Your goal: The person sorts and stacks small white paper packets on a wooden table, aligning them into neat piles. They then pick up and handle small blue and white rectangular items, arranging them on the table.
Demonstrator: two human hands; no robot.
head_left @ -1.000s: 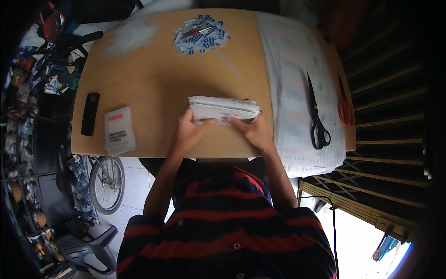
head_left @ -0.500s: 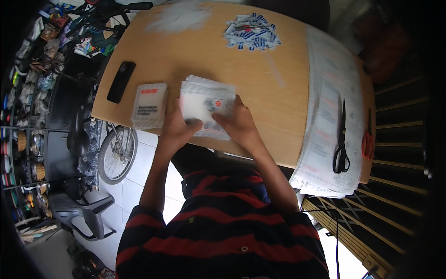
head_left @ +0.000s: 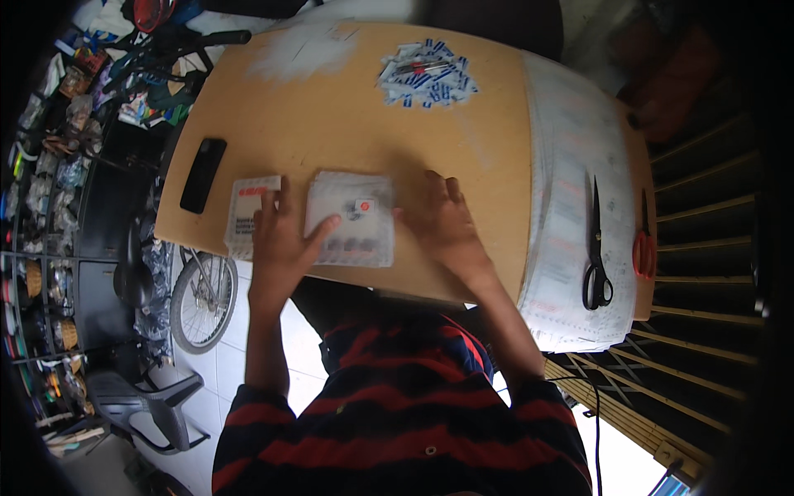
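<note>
A squared stack of printed translucent plastic sheets (head_left: 347, 236) lies flat near the table's front edge. My left hand (head_left: 281, 240) is open, fingers spread, with its thumb at the stack's left side. Under and beyond its fingers is a second, smaller stack of printed plastic sheets (head_left: 244, 207), partly hidden by the hand. To the right of the larger stack, my right hand (head_left: 444, 227) is open and holds nothing. Its thumb is close to the stack's right edge, and its fingers are slightly blurred.
A black phone (head_left: 203, 175) lies at the table's left. Further back are a heap of small blue-and-white pieces (head_left: 428, 83) and whitish sheets (head_left: 306, 51). Long printed sheets (head_left: 571, 273) cover the right side, with black scissors (head_left: 596, 277) and red-handled scissors (head_left: 644, 252) there.
Both hands have let go of the larger stack, which now lies flat on the table. My left hand has moved left over the smaller stack, and my right hand has drawn away to the right.
</note>
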